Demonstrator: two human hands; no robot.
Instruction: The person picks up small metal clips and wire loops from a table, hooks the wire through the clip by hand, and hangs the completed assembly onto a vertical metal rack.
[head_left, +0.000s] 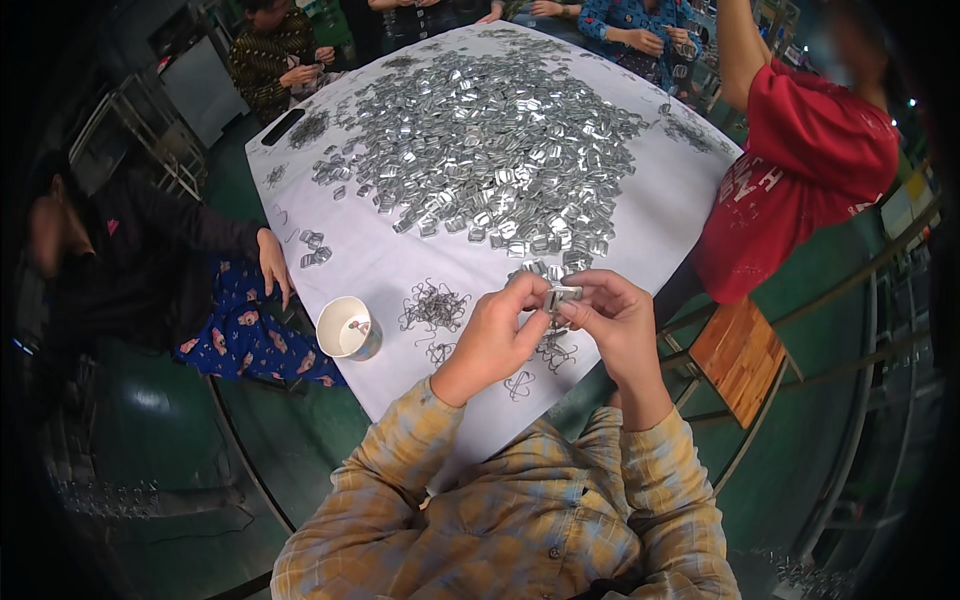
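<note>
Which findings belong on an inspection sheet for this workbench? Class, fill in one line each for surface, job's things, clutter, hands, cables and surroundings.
Surface: table under a white cover, seen from above.
Job's things: small silver metal clip held between both hands; large heap of metal clips mid-table; wire springs in a loose bunch near the front edge.
Clutter: paper cup at the table's front left edge; dark flat object at the far left edge.
Hands: left hand and right hand pinch the clip together, above the table edge.
Cables: nothing seen.
Surroundings: other people sit around the table; wooden stool to the right; green floor.
</note>
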